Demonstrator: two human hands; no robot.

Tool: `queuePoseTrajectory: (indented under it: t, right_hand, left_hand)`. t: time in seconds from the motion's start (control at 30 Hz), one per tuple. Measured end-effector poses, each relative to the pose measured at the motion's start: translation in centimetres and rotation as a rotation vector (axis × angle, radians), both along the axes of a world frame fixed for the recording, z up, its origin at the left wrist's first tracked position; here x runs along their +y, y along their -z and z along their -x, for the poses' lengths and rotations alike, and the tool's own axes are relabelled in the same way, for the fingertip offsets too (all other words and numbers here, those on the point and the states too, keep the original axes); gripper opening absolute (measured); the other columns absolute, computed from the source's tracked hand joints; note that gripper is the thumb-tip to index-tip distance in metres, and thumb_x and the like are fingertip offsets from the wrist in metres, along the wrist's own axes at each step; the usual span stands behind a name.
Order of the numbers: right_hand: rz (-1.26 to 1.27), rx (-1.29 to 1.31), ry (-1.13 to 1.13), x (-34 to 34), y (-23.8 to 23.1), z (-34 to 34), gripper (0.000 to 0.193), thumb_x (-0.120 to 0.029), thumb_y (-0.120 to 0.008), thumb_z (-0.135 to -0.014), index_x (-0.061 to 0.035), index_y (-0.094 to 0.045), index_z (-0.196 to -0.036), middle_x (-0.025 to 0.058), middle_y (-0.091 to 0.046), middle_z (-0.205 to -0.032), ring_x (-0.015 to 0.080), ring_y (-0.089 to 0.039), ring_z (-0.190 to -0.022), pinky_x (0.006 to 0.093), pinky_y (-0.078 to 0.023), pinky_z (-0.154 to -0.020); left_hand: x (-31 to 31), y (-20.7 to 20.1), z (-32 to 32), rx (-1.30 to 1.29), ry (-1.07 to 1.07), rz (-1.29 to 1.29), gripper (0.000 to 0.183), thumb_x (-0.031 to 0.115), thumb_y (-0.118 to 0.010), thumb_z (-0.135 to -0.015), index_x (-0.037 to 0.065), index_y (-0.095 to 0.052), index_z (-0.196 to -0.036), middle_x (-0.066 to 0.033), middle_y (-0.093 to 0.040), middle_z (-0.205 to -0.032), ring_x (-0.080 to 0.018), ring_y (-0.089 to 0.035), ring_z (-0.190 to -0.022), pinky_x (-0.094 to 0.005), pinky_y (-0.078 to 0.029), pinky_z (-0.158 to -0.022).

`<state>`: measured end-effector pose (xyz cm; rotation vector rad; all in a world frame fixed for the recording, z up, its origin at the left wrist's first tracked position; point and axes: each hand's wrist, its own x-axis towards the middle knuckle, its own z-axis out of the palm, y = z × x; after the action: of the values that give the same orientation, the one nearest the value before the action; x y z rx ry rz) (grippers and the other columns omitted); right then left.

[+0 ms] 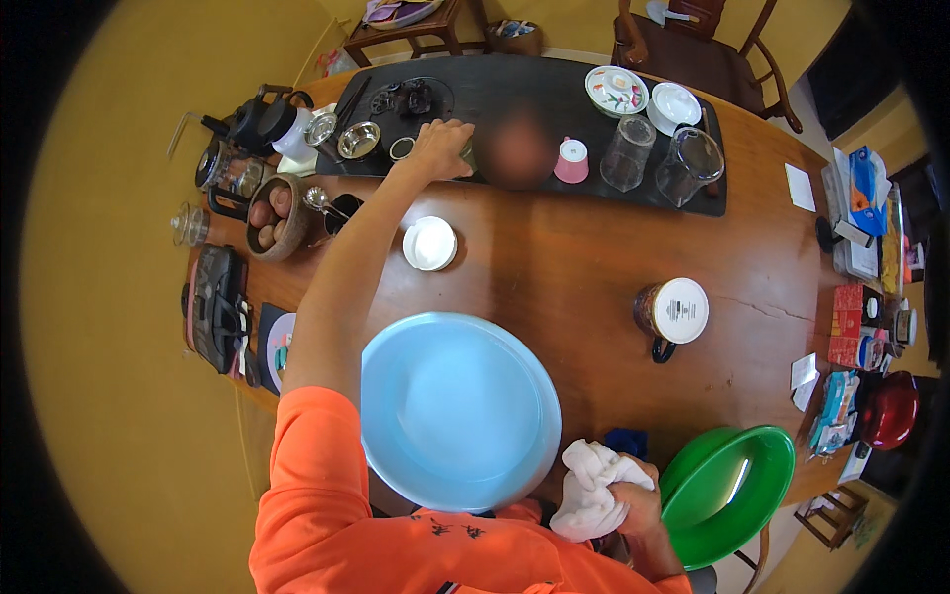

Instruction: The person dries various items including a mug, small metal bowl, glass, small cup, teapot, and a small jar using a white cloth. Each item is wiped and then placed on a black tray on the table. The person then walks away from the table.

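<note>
My left arm stretches far across the table, and my left hand [440, 153] is over the near edge of a long black tea tray [416, 74]. Its fingers curve round something small, mostly hidden, that I cannot make out. Next to it stand a small round cup [401, 148] and a blurred reddish patch; a pink cup [571, 161] stands upside down further right. Low at the right, my right hand [638, 505] is closed on a bunched white cloth [594, 490]. Between my arms sits a light blue basin [460, 406] holding clear water. A green basin [727, 490] lies beside my right hand.
On the table are a white bowl [429, 244] and an upturned dark mug [681, 311]. Two glasses [627, 153] and lidded bowls [616, 91] occupy the tray's right end. Kettles [237, 168] and a wooden bowl [280, 218] crowd the left; boxes [847, 322] line the right edge.
</note>
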<state>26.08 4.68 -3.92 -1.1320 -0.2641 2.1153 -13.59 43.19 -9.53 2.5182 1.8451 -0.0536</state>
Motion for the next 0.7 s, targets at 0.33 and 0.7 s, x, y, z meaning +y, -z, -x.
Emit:
queuePoseTrajectory:
  t: [0.33, 0.7]
  right_hand:
    - [-0.007, 0.024, 0.015, 0.2, 0.4, 0.5, 0.028, 0.002, -0.056, -0.07, 0.0037, -0.062, -0.097, 0.0106, -0.065, -0.09, 0.0187, -0.063, -0.081, 0.0304, -0.05, -0.072]
    - [-0.039, 0.057, 0.012, 0.2, 0.2, 0.8, 0.03, 0.004, -0.055, -0.069, 0.0038, -0.062, -0.098, 0.0111, -0.065, -0.091, 0.0189, -0.063, -0.082, 0.031, -0.05, -0.072]
  left_hand:
    - [-0.4, -1.0, -0.6, 0.009, -0.097, 0.086, 0.07, 0.025, -0.08, -0.065, 0.013, -0.053, -0.128, -0.0099, -0.055, -0.125, -0.0339, -0.05, -0.115, -0.051, -0.038, -0.092]
    - [-1.8, -2.0, -0.7, -0.041, -0.131, -0.025, 0.069, 0.029, -0.078, -0.068, 0.017, -0.051, -0.13, -0.0089, -0.048, -0.134, -0.0305, -0.044, -0.124, -0.0509, -0.037, -0.094]
